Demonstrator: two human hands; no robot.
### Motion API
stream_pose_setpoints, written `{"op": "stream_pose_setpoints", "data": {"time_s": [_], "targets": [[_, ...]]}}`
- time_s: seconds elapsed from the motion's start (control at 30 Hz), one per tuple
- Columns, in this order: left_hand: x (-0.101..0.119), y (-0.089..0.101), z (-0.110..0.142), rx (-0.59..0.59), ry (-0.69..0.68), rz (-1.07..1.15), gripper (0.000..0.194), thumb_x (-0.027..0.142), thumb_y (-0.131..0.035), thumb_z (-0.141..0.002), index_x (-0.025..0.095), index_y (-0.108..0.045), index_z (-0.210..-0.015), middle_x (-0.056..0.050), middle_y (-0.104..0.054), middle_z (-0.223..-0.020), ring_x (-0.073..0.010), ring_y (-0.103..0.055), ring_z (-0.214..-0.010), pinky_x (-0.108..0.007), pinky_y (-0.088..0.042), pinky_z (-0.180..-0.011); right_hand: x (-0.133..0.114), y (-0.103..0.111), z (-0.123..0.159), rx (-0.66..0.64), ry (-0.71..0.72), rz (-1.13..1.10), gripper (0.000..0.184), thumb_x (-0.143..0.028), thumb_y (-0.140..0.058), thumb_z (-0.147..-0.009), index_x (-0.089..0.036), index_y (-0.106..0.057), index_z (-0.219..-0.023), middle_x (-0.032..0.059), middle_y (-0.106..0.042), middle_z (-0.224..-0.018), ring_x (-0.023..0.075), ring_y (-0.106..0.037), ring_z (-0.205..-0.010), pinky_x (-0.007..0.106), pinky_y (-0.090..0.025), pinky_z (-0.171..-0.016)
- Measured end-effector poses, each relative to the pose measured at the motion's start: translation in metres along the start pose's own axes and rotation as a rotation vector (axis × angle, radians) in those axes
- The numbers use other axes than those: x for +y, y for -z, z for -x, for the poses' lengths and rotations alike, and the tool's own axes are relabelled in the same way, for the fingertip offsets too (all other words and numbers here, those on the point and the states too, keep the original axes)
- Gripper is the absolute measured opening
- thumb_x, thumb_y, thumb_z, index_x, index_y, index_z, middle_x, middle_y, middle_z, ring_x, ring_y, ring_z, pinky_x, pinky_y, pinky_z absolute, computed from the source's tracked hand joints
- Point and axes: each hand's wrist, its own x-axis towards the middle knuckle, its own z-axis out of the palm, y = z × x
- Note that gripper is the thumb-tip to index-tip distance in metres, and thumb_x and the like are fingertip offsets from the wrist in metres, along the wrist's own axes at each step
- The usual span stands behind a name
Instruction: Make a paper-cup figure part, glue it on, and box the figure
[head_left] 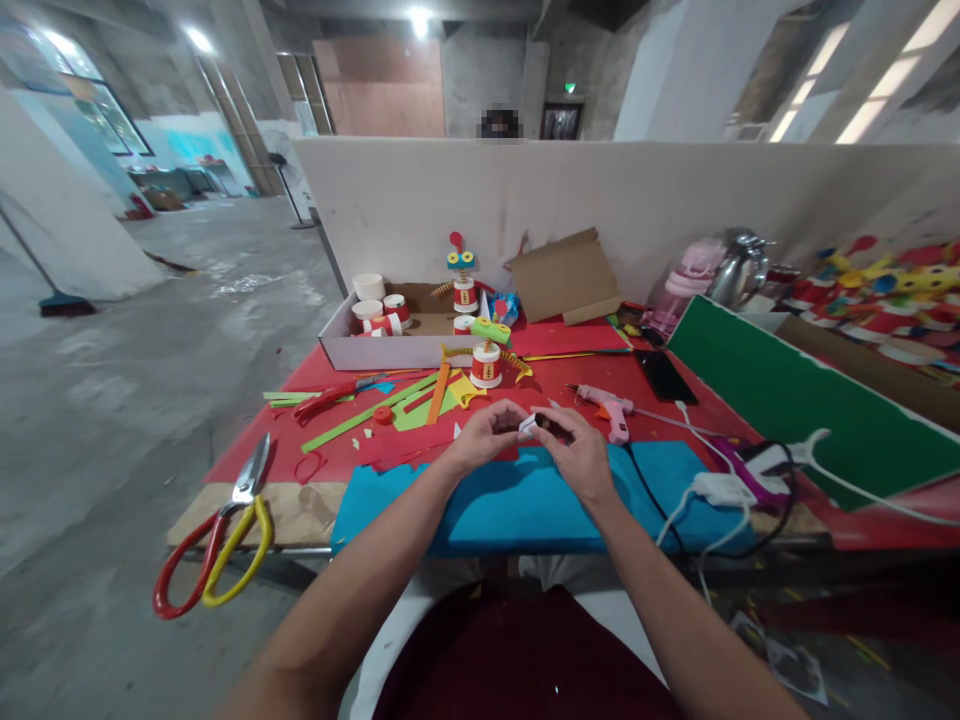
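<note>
Between my two hands is a small rolled piece of white paper or card [532, 424], its inside dark. My left hand [489, 434] pinches it from the left with thumb and fingers. From the other side my right hand [579, 455] grips its edge, fingers curled round. Both hands are above the front of the table, over a blue sheet [480, 510] and red paper. Just beyond them stands a red-and-white paper cup figure [486, 368] with coiled paper arms and a green head. A pink glue gun [611, 412] lies right of my right hand.
Large scissors [251, 480] stick out over the table's left front edge. A white box [405, 352] holds paper cups and another cup figure [465, 292]. Paper strips [367, 415] lie at left. At right are a phone [666, 377], cables, a power strip [724, 489] and a green-sided box [810, 410].
</note>
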Motion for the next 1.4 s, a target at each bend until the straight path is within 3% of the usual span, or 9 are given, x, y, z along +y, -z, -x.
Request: {"op": "stream_pose_setpoints", "data": {"time_s": [0.4, 0.6, 0.8, 0.9, 1.13, 1.4], "targets": [[0.001, -0.001, 0.000, 0.036, -0.003, -0.052, 0.041, 0.043, -0.081, -0.063, 0.014, -0.058, -0.080, 0.002, -0.061, -0.072, -0.0098, -0.057, -0.068, -0.023, -0.044, -0.066, 0.003, -0.001, 0.001, -0.004, -0.117, -0.109, 0.025, -0.038, -0.066, -0.076, -0.023, -0.074, -0.093, 0.0059, -0.071, -0.092, 0.0224, -0.065, -0.087, 0.035, -0.052, -0.080], [0.003, -0.002, 0.000, 0.050, -0.005, -0.020, 0.042, 0.042, -0.082, -0.062, 0.015, -0.060, -0.085, -0.001, -0.065, -0.078, -0.0128, -0.061, -0.072, -0.026, -0.047, -0.070, 0.006, -0.004, 0.000, 0.012, -0.196, -0.225, 0.032, -0.042, -0.069, -0.071, -0.021, -0.070, -0.095, 0.0066, -0.070, -0.093, 0.0214, -0.065, -0.084, 0.034, -0.053, -0.076], [-0.001, -0.003, -0.002, 0.106, -0.081, -0.043, 0.040, 0.042, -0.081, -0.063, 0.015, -0.060, -0.084, 0.000, -0.065, -0.075, -0.0128, -0.062, -0.070, -0.026, -0.047, -0.068, 0.011, -0.011, 0.003, 0.063, -0.295, -0.427, 0.031, -0.043, -0.072, -0.068, -0.021, -0.060, -0.086, 0.0010, -0.067, -0.077, 0.0168, -0.065, -0.065, 0.030, -0.055, -0.063], [-0.002, -0.003, -0.002, 0.127, -0.101, -0.089, 0.038, 0.040, -0.080, -0.064, 0.015, -0.061, -0.085, -0.001, -0.066, -0.074, -0.0125, -0.061, -0.069, -0.025, -0.047, -0.067, 0.012, -0.012, 0.005, 0.022, -0.353, -0.440, 0.030, -0.047, -0.070, -0.069, -0.019, -0.065, -0.079, 0.0019, -0.068, -0.070, 0.0186, -0.067, -0.065, 0.032, -0.055, -0.065], [0.000, 0.002, 0.002, 0.070, -0.059, -0.137, 0.029, 0.033, -0.074, -0.070, 0.014, -0.064, -0.090, -0.004, -0.068, -0.084, -0.0157, -0.063, -0.078, -0.027, -0.049, -0.074, 0.010, -0.010, 0.004, 0.068, -0.503, -0.478, 0.027, -0.045, -0.072, -0.062, -0.019, -0.069, -0.069, 0.0016, -0.067, -0.060, 0.0175, -0.064, -0.059, 0.030, -0.052, -0.060], [-0.003, 0.001, 0.000, 0.191, -0.179, -0.332, 0.016, 0.028, -0.066, -0.074, 0.018, -0.073, -0.084, -0.006, -0.073, -0.085, -0.0193, -0.066, -0.080, -0.030, -0.051, -0.075, 0.003, -0.006, 0.004, 0.011, -0.586, -0.586, 0.024, -0.040, -0.075, -0.057, -0.018, -0.070, -0.064, 0.0022, -0.067, -0.058, 0.0153, -0.063, -0.057, 0.028, -0.051, -0.060]]}}
